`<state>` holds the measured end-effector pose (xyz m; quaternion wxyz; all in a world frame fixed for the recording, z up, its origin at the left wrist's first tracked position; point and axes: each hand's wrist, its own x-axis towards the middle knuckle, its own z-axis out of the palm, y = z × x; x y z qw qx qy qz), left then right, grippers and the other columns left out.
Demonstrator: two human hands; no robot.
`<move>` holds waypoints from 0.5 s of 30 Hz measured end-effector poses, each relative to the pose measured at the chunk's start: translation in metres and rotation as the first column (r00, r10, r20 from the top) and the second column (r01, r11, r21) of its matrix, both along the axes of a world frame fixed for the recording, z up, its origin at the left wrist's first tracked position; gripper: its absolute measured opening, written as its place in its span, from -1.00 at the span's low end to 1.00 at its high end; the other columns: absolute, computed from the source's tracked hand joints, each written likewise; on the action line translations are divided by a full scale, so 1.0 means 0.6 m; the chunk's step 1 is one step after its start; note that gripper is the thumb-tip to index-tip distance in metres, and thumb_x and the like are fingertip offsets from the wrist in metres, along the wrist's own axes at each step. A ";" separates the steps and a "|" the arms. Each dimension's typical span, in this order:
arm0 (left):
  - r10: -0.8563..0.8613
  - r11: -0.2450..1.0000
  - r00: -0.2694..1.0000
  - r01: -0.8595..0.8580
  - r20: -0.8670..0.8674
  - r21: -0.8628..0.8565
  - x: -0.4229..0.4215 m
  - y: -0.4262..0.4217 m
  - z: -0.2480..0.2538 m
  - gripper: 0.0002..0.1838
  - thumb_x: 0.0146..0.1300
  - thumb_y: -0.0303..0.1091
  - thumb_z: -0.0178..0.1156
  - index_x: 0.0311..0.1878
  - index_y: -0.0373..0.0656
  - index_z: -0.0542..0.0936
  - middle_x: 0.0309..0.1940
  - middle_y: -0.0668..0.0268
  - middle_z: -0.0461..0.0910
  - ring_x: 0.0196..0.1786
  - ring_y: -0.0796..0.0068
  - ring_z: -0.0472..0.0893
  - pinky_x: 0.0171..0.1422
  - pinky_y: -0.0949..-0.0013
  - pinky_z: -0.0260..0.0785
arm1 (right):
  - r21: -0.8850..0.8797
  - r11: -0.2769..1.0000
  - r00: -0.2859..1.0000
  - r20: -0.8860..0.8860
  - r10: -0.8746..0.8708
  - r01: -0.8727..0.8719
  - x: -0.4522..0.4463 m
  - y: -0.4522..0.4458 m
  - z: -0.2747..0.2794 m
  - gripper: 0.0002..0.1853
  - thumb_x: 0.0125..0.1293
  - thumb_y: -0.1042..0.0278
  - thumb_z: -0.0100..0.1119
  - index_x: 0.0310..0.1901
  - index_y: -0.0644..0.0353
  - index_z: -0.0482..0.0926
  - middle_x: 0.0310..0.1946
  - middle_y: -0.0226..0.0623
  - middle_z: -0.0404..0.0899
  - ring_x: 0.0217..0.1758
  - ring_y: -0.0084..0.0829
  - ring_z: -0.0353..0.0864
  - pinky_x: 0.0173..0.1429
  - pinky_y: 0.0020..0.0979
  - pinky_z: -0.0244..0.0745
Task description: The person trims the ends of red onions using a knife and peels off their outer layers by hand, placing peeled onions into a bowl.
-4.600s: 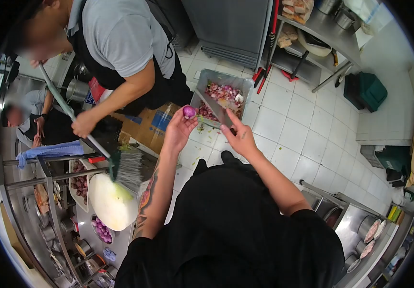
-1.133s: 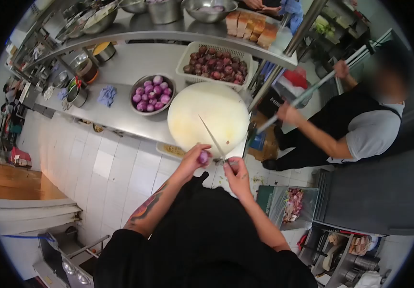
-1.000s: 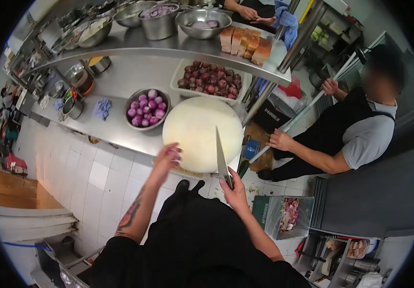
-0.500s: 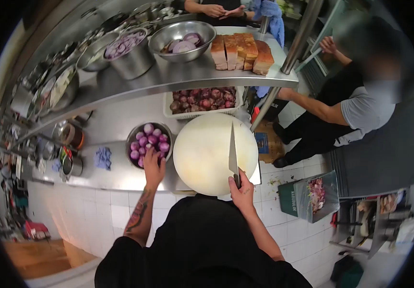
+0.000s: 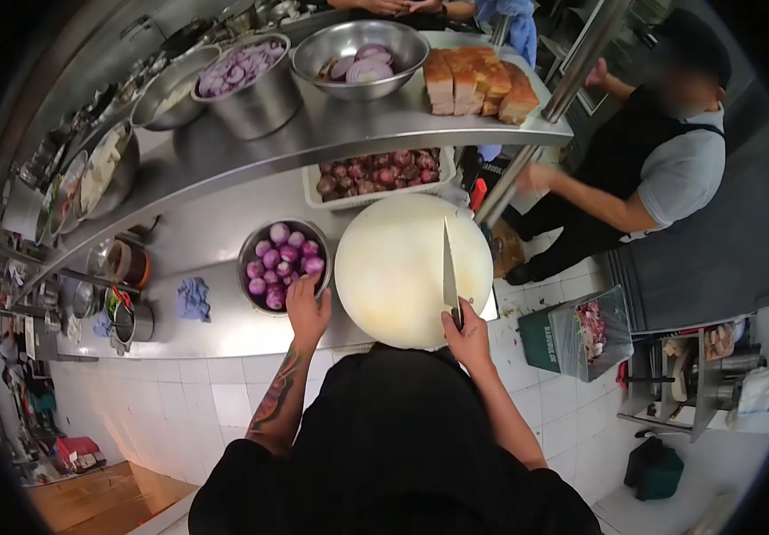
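Observation:
My left hand (image 5: 308,308) is at the lower right rim of a steel bowl (image 5: 246,283) of peeled purple onions. Its fingers are a little apart and its fingertips touch a purple onion (image 5: 314,266) at the bowl's right side; no firm grip shows. My right hand (image 5: 467,334) is closed round the handle of a large knife (image 5: 449,272). The blade points away from me over the right part of a round white cutting board (image 5: 393,267), on which no food lies.
Behind the board is a white basket (image 5: 384,198) of unpeeled red onions. A steel shelf (image 5: 331,125) above holds bowls, sliced onions and browned blocks. A co-worker (image 5: 616,169) stands to the right, near a lined bin (image 5: 540,343) of peelings. Another person's hands show beyond the shelf.
The view has swung from the floor bin to the counter. The onion once in my left hand is gone from it; that hand has moved to the bowl and rightward within it. The knife stays in my right hand.

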<state>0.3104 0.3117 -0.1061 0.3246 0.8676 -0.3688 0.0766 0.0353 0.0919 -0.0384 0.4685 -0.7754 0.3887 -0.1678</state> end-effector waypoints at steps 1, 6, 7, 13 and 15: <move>-0.032 0.999 0.995 0.033 0.092 -0.013 -0.006 -0.006 0.002 -0.57 0.26 -0.31 0.33 0.19 -0.22 0.60 0.06 0.08 0.62 0.23 -0.04 0.52 0.38 -0.02 0.29 | 0.005 1.000 1.000 -0.015 0.001 -0.001 -0.003 0.004 0.001 -0.57 0.46 0.22 0.25 0.27 0.24 0.58 -0.54 -0.13 0.61 -0.46 -0.11 0.70 -0.29 -0.18 0.53; 0.020 0.999 0.992 -0.026 0.121 0.048 -0.022 -0.024 0.009 -0.51 0.20 -0.32 0.34 0.21 -0.20 0.59 0.10 0.12 0.60 0.31 0.02 0.50 0.45 -0.06 0.22 | -0.059 0.998 0.995 -0.099 0.030 -0.036 -0.013 0.009 -0.005 -0.57 0.48 0.20 0.25 0.26 0.26 0.57 -0.47 -0.08 0.66 -0.44 -0.09 0.71 -0.27 -0.19 0.54; 0.028 0.998 0.990 -0.035 0.139 0.047 -0.024 -0.027 0.010 -0.50 0.19 -0.32 0.33 0.23 -0.20 0.58 0.11 0.12 0.60 0.31 0.02 0.49 0.44 -0.05 0.23 | -0.058 0.997 0.994 -0.106 0.039 -0.045 -0.013 0.009 -0.007 -0.57 0.48 0.20 0.25 0.26 0.26 0.57 -0.47 -0.08 0.66 -0.44 -0.09 0.71 -0.27 -0.19 0.54; 0.070 0.997 0.985 -0.074 0.155 0.026 -0.022 -0.028 0.006 -0.55 0.25 -0.33 0.27 0.21 -0.18 0.59 0.08 0.15 0.62 0.29 0.04 0.52 0.42 -0.04 0.25 | -0.011 0.999 0.998 -0.019 0.053 -0.053 -0.016 -0.012 0.002 -0.61 0.46 0.28 0.27 0.22 0.30 0.59 -0.38 -0.05 0.73 -0.37 -0.20 0.76 -0.20 -0.22 0.58; 0.068 0.998 0.989 -0.067 0.133 -0.012 -0.022 -0.025 0.006 -0.60 0.29 -0.33 0.26 0.19 -0.16 0.62 0.05 0.16 0.64 0.27 0.04 0.53 0.40 -0.04 0.27 | 0.082 0.997 1.000 -0.025 0.007 -0.005 -0.016 -0.023 0.023 -0.63 0.45 0.31 0.29 0.19 0.32 0.62 -0.39 -0.12 0.74 -0.37 -0.40 0.71 -0.20 -0.29 0.57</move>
